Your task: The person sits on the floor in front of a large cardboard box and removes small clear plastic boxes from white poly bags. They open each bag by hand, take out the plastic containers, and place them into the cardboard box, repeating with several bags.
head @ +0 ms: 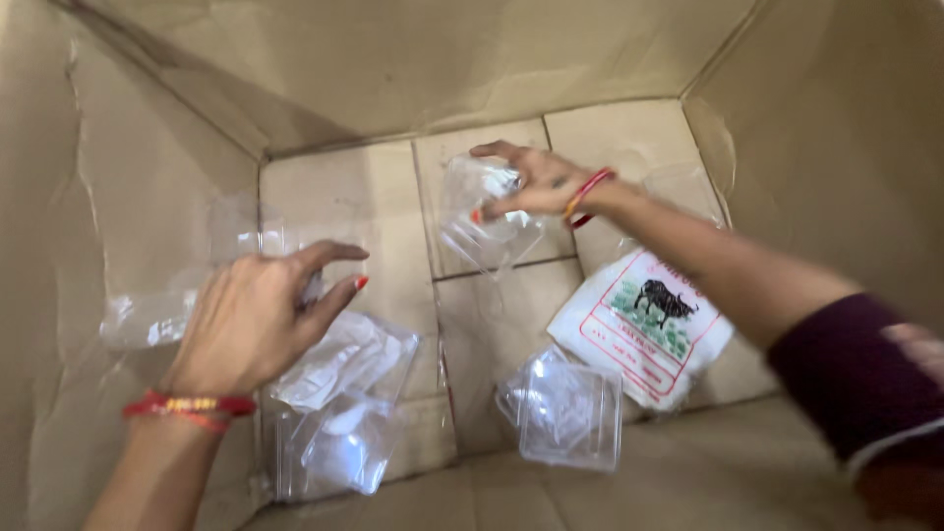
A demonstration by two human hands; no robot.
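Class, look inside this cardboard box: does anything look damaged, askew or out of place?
The clear plastic packets lie scattered at odd angles, not stacked. A white printed bag sits tilted by the right wall. The box wall is creased and dented. Nothing looks spilled.

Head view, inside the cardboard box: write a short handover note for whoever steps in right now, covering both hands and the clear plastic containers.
Left hand: fingers curled on a clear container at the box's left side.
Right hand: grips a clear plastic container over the far part of the cardboard box.
Already inside: a stack of clear containers near left, another container near centre, a printed white bag at right.
Neither held container is set down yet.
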